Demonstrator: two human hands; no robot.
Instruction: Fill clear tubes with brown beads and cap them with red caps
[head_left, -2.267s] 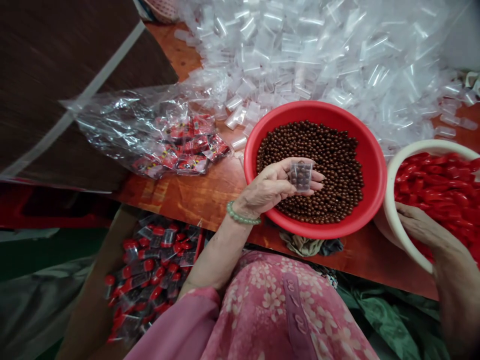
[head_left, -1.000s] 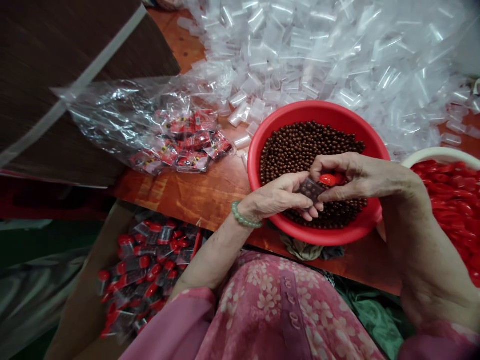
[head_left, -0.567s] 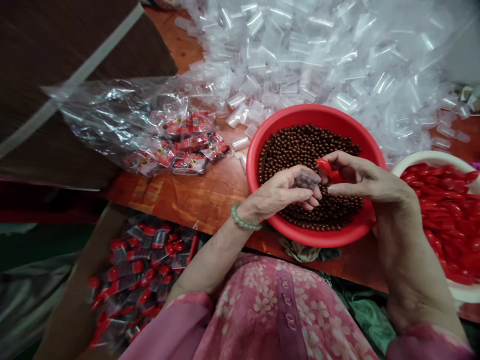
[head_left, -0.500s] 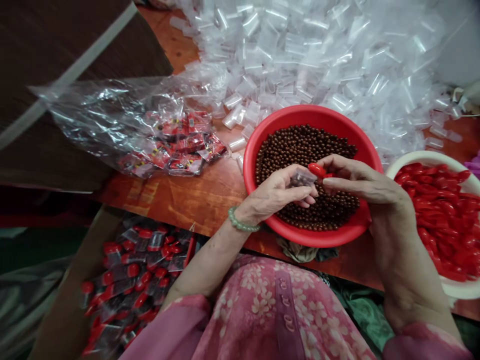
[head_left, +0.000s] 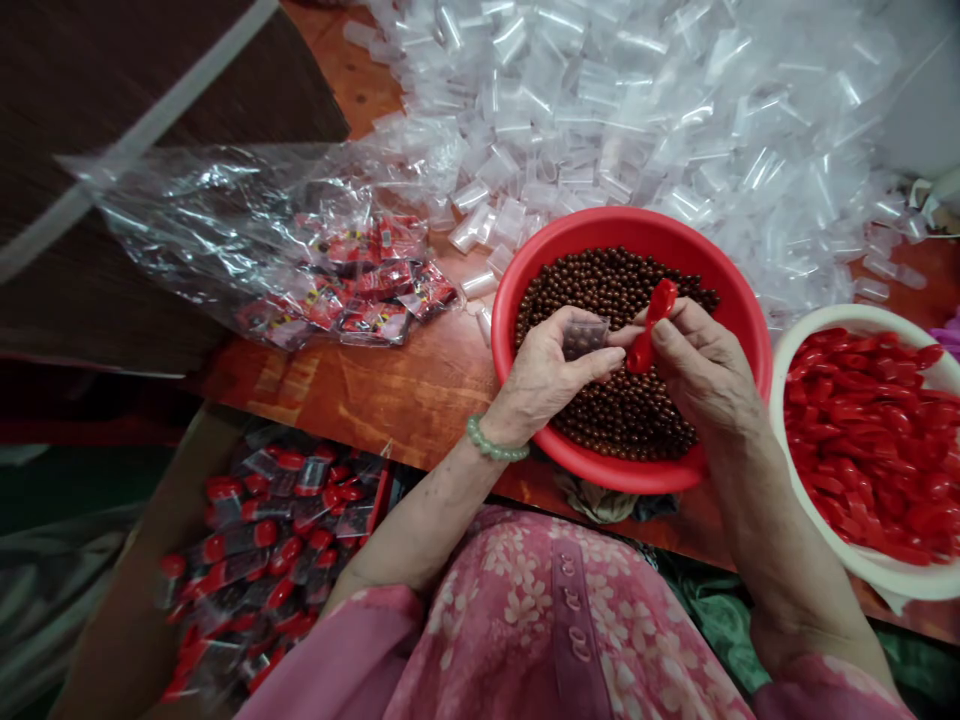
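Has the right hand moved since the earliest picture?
Yes: the right hand went left, from the white basin to over the red basin.

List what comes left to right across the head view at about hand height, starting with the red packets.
Red packets, left hand holding a clear container, right hand holding a red plastic piece, white basin of red pieces.
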